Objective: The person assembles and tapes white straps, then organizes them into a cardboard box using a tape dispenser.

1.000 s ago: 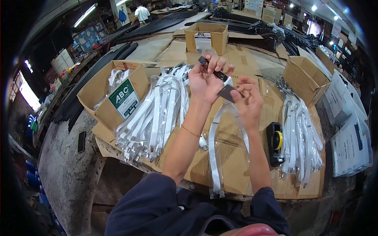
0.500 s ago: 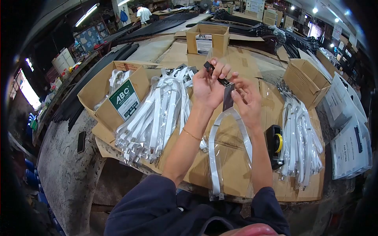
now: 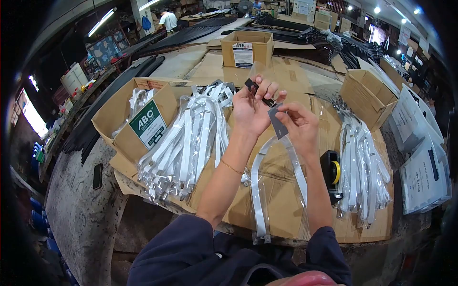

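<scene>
My left hand (image 3: pixel 253 107) is raised palm up, its fingers curled round a small black tool (image 3: pixel 260 92). Pinched in the fingers of my right hand (image 3: pixel 299 125) is a dark grey tag (image 3: pixel 278 123), whose top edge meets the end of the black tool. Below the hands a white strap in a clear plastic sleeve (image 3: pixel 258 190) lies in an arch on the cardboard (image 3: pixel 238 205). A pile of wrapped white straps (image 3: pixel 195 133) is left of my hands, and another bundle (image 3: pixel 360 167) lies to the right.
An open carton with a green label (image 3: pixel 114 109) stands at the left, a second carton (image 3: pixel 262 47) behind my hands, a third (image 3: pixel 367 95) at the right. A tape dispenser (image 3: pixel 332 174) is beside my right forearm. A phone (image 3: pixel 98 176) lies far left. Someone in white (image 3: pixel 168 21) stands far back.
The tag has tilted, so more of its flat face shows, and my right hand's fingers have moved on it. The view has shifted slightly.
</scene>
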`<state>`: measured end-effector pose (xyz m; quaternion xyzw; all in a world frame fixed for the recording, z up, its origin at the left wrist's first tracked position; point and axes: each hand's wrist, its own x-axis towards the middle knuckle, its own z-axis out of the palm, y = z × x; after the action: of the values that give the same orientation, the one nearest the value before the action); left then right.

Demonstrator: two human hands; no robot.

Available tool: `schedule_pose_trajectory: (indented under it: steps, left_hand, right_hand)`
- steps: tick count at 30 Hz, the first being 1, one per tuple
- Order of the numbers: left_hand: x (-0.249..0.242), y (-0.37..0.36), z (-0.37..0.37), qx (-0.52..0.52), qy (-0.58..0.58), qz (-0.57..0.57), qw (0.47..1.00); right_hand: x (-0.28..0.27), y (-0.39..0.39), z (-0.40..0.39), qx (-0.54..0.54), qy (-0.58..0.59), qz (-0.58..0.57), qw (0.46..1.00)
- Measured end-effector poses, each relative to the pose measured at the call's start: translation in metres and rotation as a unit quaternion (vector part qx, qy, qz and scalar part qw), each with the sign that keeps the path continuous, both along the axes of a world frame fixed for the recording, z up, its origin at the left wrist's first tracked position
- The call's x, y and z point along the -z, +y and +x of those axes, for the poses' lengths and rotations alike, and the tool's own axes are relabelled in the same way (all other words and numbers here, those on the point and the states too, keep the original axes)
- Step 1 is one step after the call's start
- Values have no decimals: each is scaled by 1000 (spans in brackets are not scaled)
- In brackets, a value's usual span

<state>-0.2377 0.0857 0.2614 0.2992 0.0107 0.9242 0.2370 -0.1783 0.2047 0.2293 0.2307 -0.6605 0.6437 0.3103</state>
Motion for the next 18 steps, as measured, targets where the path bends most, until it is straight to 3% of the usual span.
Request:
schedule_pose_trajectory:
  steps: [5, 8, 10, 11, 13, 18]
  left_hand:
    - [4, 2, 0, -25, -3, -51, 998]
    - [11, 1, -2, -22, 61, -78, 995]
    - [10, -1, 4, -103, 41, -204, 973]
    - [11, -1, 3, -102, 40, -203, 973]
    - [14, -4, -5, -206, 20, -264, 942]
    - [29, -24, -20, -278, -46, -321, 904]
  right_hand:
    - [-13, 14, -1, -74, -151, -61, 984]
    - [-12, 28, 1, -140, -219, -3, 966]
    - [-14, 27, 7, -184, -253, -22, 950]
    - [-13, 28, 11, -228, -286, -41, 930]
    - [-9, 32, 13, -233, -287, -56, 927]
    - [12, 36, 13, -203, -255, -106, 939]
